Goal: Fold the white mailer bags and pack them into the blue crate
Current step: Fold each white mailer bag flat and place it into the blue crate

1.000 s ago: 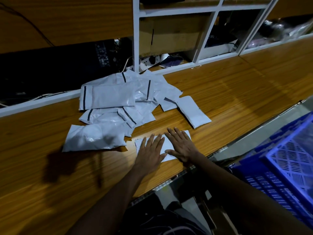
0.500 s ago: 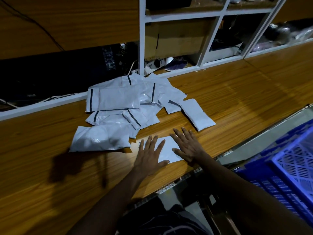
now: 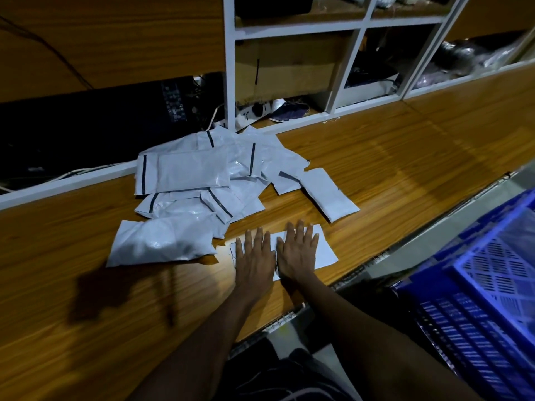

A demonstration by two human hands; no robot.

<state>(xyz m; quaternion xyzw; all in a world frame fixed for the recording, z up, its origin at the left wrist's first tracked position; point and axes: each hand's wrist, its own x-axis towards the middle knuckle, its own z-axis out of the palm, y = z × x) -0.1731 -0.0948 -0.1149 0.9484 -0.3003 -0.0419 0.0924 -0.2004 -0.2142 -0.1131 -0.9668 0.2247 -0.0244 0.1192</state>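
Observation:
A flat white mailer bag lies near the front edge of the wooden table. My left hand and my right hand press flat on it side by side, fingers spread, palms down, holding nothing. Behind them a loose pile of white mailer bags with dark strips spreads across the table, one puffy bag at its near left and one bag lying apart at the right. The blue crate stands below the table at the lower right.
A white shelf frame with a cardboard box and dark items rises behind the table. A dark device and cables sit at the back left. A strong shadow falls on the table left of my arms.
My two hands have drawn together on the flat bag, the right hand sliding left until it lies beside the left. The view shifted slightly.

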